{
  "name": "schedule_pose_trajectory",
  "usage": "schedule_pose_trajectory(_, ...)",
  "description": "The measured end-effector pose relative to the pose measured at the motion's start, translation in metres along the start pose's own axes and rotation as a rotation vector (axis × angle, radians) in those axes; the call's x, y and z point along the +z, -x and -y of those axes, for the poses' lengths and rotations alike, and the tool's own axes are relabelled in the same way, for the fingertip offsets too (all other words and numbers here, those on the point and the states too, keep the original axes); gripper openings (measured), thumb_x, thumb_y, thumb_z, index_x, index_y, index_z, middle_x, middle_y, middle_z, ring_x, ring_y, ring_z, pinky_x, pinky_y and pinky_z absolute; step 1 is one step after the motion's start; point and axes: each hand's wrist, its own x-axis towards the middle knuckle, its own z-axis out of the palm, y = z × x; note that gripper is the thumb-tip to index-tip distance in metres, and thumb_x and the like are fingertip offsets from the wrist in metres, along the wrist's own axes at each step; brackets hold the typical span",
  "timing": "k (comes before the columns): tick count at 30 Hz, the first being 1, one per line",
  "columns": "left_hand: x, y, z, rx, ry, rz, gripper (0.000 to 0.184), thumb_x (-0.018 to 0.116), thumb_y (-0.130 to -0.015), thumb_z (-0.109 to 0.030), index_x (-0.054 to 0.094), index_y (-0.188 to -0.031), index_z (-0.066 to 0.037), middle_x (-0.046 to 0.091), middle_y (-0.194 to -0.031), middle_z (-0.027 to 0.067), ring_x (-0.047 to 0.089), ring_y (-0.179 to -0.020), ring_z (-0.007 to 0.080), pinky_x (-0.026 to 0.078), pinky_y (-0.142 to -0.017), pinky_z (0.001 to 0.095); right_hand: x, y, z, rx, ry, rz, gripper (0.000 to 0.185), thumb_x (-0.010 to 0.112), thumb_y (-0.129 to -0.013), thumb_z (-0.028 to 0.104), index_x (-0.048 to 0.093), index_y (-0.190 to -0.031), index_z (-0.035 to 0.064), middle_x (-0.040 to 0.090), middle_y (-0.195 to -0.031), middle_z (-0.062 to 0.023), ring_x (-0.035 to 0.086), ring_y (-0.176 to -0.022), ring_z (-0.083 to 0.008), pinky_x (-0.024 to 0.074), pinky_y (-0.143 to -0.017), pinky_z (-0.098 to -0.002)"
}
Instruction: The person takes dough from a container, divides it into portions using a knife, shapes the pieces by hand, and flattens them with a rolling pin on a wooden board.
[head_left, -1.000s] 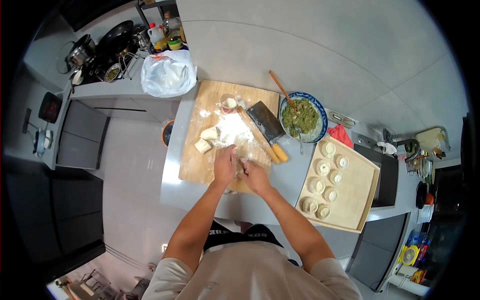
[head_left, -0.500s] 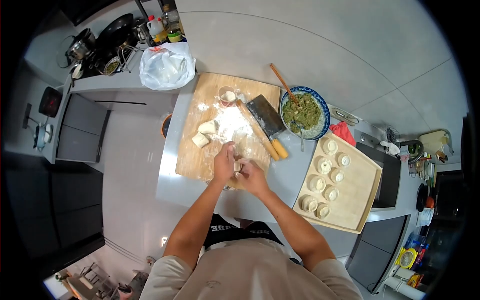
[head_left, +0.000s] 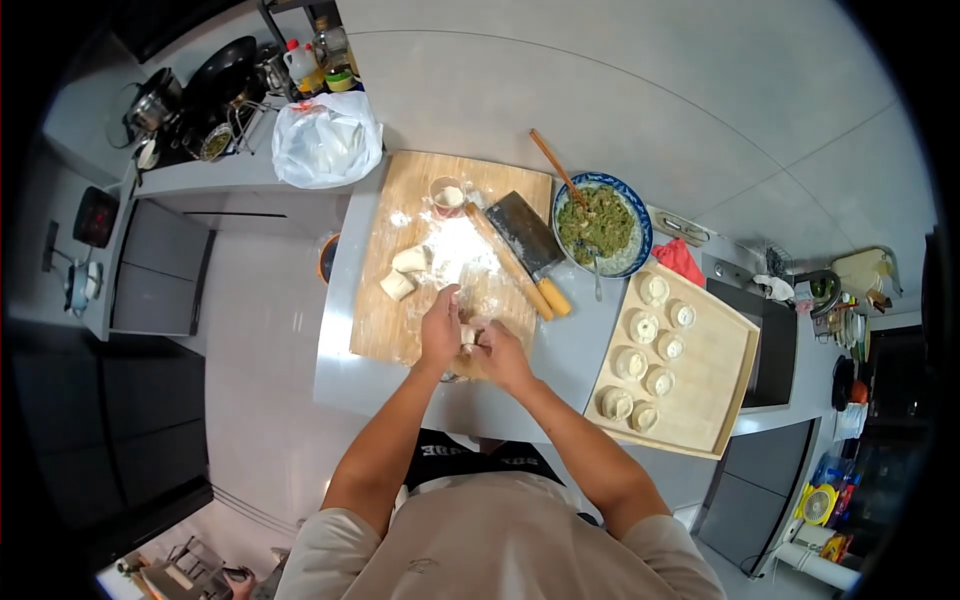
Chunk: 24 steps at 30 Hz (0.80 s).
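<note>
Between my two hands, over the near edge of the floured wooden board (head_left: 390, 335), is a small pale piece of dough (head_left: 467, 337). My left hand (head_left: 440, 328) closes on its left side, and the fingers of my right hand (head_left: 499, 352) pinch it from the right. The fingers partly cover the dough. Two more dough pieces (head_left: 404, 272) lie on the board, left of and beyond my hands. A rolling pin (head_left: 508, 262) and a cleaver (head_left: 526, 234) with a wooden handle rest side by side at the board's right. A small cup of flour (head_left: 447, 197) stands farther back.
A blue-rimmed bowl (head_left: 648, 228) of green filling, with chopsticks and a spoon, stands right of the board. The wooden tray (head_left: 715, 400) at right carries several round filled doughs (head_left: 630, 364). A white plastic bag (head_left: 327, 140) sits at the back left, near pans and bottles.
The view has shifted slightly. Both hands stay together at the near edge of the board around the dough, with only small finger movement.
</note>
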Motion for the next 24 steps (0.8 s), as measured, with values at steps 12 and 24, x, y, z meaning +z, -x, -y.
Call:
schedule_pose_trajectory(12,0.005,-0.023,-0.002,-0.526,0.696,-0.066,0.028,0.051,-0.113,-0.018,0.065,-0.134,-0.006,0.071,-0.094,0.0198,0.068,-0.081,0.0313,0.055,-0.075,0.0413,0.001,-0.017,-0.013,-0.147,0.078,0.056,0.030,0.069,-0.087,-0.002,0.074,-0.116,0.0081,0.067,-0.099,-0.0179,0.069,-0.093,-0.0370,0.0577,-0.084,-0.0421)
schedule_pose_trajectory(24,0.016,-0.058,0.001,-0.157,0.126,-0.158,0.028,0.049,-0.115,-0.019,0.067,-0.130,-0.006,0.070,-0.089,0.0177,0.070,-0.077,0.0279,0.056,-0.071,0.0406,0.025,-0.052,-0.024,0.201,0.336,-0.062,0.009,0.066,-0.090,0.003,0.071,-0.097,0.0003,0.071,-0.089,-0.0205,0.071,-0.085,-0.0407,0.0567,-0.079,-0.0455)
